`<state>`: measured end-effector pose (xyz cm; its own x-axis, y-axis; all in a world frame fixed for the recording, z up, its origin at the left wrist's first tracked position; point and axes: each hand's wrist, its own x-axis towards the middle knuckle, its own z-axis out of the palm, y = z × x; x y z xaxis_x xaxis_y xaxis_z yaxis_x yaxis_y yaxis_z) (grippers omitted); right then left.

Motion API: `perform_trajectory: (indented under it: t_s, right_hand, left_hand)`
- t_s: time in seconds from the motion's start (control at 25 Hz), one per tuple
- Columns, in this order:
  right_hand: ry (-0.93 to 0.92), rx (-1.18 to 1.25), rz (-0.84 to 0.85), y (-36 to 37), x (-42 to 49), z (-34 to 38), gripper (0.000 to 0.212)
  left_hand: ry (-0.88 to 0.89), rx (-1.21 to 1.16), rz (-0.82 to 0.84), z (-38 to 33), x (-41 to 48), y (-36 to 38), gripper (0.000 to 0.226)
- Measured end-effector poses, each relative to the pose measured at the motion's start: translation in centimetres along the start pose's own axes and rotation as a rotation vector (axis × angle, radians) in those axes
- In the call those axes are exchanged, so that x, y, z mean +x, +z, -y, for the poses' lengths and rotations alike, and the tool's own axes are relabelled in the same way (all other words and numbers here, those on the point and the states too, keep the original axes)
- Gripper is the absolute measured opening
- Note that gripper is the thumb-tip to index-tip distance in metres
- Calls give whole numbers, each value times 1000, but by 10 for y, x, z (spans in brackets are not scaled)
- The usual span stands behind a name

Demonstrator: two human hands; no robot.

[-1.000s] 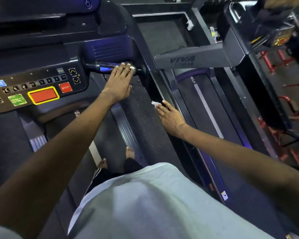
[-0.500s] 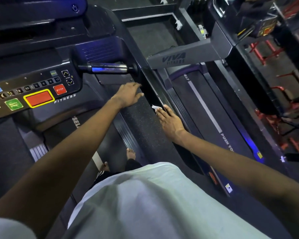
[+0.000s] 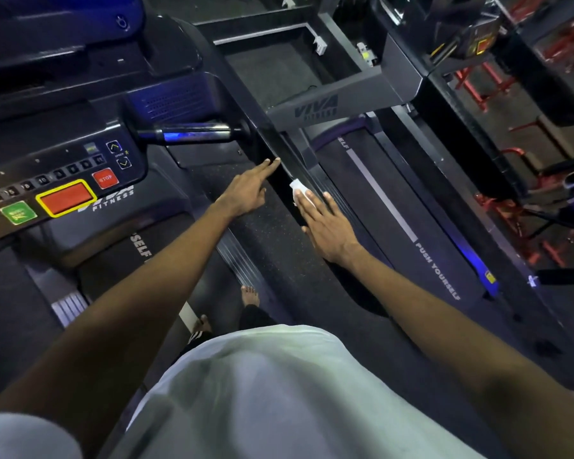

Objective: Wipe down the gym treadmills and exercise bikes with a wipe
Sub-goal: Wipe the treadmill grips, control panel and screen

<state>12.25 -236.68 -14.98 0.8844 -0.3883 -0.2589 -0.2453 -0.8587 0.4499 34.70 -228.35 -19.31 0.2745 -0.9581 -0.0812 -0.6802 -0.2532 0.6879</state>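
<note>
One rail appears under way. In the head view, the right hand (image 3: 325,226), fingers straight, presses the white wipe (image 3: 297,188) onto the treadmill's black side handrail (image 3: 267,139). The left hand (image 3: 246,190), fingers extended, touches the rail's inner edge. The console (image 3: 63,180), metal grip bar (image 3: 193,132) and neighbouring treadmill (image 3: 421,200) presumably remain. No bikes are visible, and nothing blocks the rail ahead.

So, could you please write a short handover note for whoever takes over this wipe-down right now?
Left hand: open, fingers straight, fingertips at the edge of the treadmill's side rail.
Right hand: open and flat, pressing the wipe onto that rail.
Done: the wipe is partway along the rail; which parts are already clean cannot be told.
To do: the rest of the rail, the grip bar, the console, then the next treadmill.
</note>
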Motion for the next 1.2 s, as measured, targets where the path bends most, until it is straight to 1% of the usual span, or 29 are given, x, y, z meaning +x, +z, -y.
perform_trajectory:
  t_s: [0.08,0.2,0.4,0.56,0.64,0.72,0.84,0.92,1.0,1.12,1.2]
  right_hand:
    - [30,49,14,0,7,3,66]
    - [87,152,22,3,9,13,70]
    - [128,236,48,14,-27,16,68]
    - [140,262,27,3,3,21,67]
    - [158,288,42,-4,20,25,67]
    - [191,314,35,-2,18,30,68]
    - [212,394,-24,9,-11,35,64]
    - [237,518,-123,11,-19,33,57]
    - [267,627,-215,7,-12,24,54]
    - [268,761,-266,-2,5,10,53]
    - [255,810,-305,-4,12,2,39]
  left_hand:
    - [-39,33,44,-1,0,-3,87]
    - [-57,92,54,-1,1,-6,87]
    - [-66,173,82,-2,4,-11,84]
    - [-69,208,85,-3,5,-12,84]
    - [-70,210,96,-4,3,-9,84]
    - [-88,197,112,-4,3,-9,84]
    - [-89,211,120,-5,7,-14,81]
    - [-87,224,112,-6,9,-18,79]
    - [-94,236,111,-9,10,-21,78]
    - [-110,272,123,-14,10,-22,78]
    - [-122,280,156,-15,11,-22,80]
